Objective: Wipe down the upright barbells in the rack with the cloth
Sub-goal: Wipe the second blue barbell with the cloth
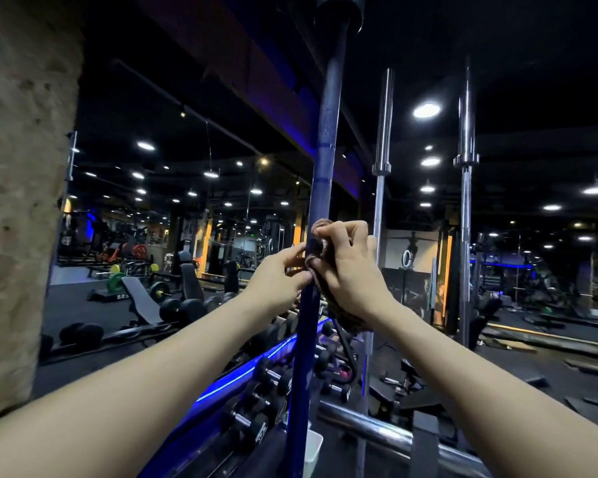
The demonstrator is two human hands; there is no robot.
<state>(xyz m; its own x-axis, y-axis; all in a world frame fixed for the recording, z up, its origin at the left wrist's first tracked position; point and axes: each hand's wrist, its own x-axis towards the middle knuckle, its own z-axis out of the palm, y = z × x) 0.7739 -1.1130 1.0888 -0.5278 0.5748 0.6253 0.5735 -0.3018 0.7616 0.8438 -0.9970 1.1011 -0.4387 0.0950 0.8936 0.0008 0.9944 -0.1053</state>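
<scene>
A dark blue-lit upright barbell (325, 139) stands straight in front of me, its black end cap at the top of the view. A brown cloth (320, 236) is wrapped against the bar at chest height and hangs down behind my right wrist. My right hand (346, 267) grips the cloth against the bar from the right. My left hand (283, 274) pinches the cloth's edge at the bar from the left. Two more upright chrome barbells stand to the right, one (382, 153) close and one (466, 188) farther.
A rough stone pillar (21, 188) fills the left side. Below lie a dumbbell rack (266, 401) with blue light strips, a white bin (313, 450) and a horizontal chrome rail (387, 432). Benches and weight plates stand on the gym floor behind.
</scene>
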